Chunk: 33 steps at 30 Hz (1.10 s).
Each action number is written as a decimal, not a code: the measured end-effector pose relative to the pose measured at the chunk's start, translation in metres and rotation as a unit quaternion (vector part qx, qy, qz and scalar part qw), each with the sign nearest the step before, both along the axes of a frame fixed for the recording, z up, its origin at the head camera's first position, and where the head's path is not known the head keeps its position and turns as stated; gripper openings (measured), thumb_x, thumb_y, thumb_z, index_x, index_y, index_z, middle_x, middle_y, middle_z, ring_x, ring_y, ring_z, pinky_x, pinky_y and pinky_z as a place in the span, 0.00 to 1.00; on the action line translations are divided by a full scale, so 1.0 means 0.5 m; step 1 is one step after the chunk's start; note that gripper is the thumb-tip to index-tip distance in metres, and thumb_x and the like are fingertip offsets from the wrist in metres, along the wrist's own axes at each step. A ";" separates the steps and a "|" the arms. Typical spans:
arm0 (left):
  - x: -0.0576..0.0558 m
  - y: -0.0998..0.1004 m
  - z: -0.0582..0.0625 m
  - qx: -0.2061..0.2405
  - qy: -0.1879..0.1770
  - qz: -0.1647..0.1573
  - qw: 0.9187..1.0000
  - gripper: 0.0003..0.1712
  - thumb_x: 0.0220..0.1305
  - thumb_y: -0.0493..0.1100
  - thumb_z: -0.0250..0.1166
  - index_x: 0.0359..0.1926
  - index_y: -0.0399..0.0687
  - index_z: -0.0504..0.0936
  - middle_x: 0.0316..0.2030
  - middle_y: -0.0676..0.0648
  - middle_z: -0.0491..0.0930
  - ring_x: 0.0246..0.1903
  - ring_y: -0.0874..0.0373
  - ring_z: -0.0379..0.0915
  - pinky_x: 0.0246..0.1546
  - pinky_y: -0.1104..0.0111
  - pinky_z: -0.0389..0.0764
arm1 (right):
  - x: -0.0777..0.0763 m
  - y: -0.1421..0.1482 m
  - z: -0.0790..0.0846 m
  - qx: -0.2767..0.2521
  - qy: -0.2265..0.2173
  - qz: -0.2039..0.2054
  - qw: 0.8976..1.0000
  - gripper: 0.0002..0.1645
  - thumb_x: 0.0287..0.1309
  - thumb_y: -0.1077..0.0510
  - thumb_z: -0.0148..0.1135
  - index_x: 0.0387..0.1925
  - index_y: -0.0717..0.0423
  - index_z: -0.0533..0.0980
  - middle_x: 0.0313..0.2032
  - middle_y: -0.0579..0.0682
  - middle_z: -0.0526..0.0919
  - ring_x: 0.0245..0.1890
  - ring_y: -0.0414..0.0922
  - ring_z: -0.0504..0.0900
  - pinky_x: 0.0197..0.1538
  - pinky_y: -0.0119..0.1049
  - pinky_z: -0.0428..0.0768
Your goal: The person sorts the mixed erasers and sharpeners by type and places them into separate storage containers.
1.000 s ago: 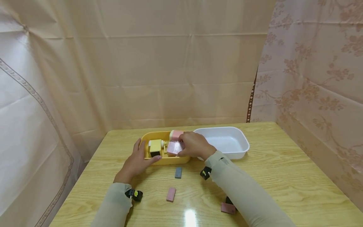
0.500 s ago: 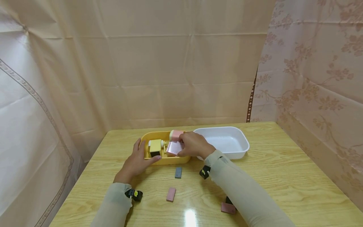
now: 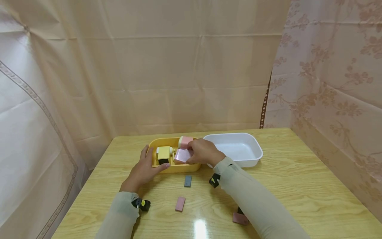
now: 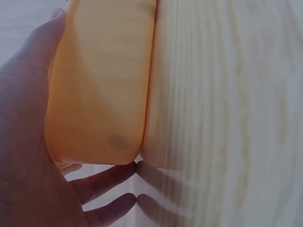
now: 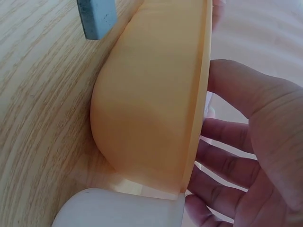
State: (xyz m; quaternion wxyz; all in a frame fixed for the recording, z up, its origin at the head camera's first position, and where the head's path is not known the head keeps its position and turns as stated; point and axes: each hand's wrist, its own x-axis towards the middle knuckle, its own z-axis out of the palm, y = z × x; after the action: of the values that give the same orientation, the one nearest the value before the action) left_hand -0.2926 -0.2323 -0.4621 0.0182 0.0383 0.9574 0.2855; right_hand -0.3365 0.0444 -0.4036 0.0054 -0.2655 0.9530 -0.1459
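A yellow plastic tray stands at the back of the wooden table. My left hand grips its left end, thumb along the front rim and fingers spread round the end wall; in the left wrist view the fingertips reach down to the tabletop. Inside the tray, my right hand holds a shiny pink box by its right side, with fingers and thumb partly hidden. A yellow block-like piece with a black face lies in the tray's left part. Behind the pink box is a pink and cream piece.
A white tray stands against the yellow one's right end. In front lie a grey-blue tile, a pink tile and a darker pink tile beside a black piece partly under the right sleeve. Curtains hang behind and at both sides.
The shiny pink box has tipped and shifted slightly left in the right hand's grasp. The left hand has stayed in place on the yellow tray.
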 end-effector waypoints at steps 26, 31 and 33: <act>-0.001 -0.002 -0.006 0.000 0.007 -0.006 1.000 0.72 0.53 0.86 0.59 0.84 0.58 0.35 0.83 0.45 0.27 0.73 0.29 0.60 0.64 0.32 0.67 | 0.020 0.008 -0.008 0.027 0.030 0.028 0.999 0.18 0.59 0.40 0.74 0.29 0.44 0.76 0.21 0.41 0.72 0.24 0.40 0.72 0.33 0.39 0.67; -0.002 -0.002 -0.004 0.003 0.006 -0.006 1.000 0.71 0.56 0.84 0.60 0.84 0.58 0.35 0.83 0.45 0.27 0.72 0.28 0.60 0.64 0.32 0.67 | 0.023 0.012 -0.015 0.035 0.055 0.032 0.997 0.19 0.61 0.37 0.72 0.29 0.43 0.75 0.21 0.39 0.72 0.24 0.39 0.72 0.33 0.41 0.66; -0.003 -0.003 -0.004 0.005 0.004 -0.005 1.000 0.71 0.56 0.83 0.61 0.84 0.58 0.35 0.83 0.45 0.27 0.72 0.28 0.61 0.64 0.32 0.67 | 0.024 0.014 -0.019 0.039 0.064 0.033 0.997 0.19 0.62 0.36 0.71 0.30 0.42 0.75 0.21 0.39 0.72 0.24 0.39 0.73 0.33 0.41 0.66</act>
State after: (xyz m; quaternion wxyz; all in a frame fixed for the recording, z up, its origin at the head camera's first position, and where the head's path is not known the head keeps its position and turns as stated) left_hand -0.2940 -0.2336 -0.4641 0.0157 0.0438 0.9559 0.2901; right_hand -0.3246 0.0514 -0.4129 -0.0402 -0.3056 0.9469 -0.0916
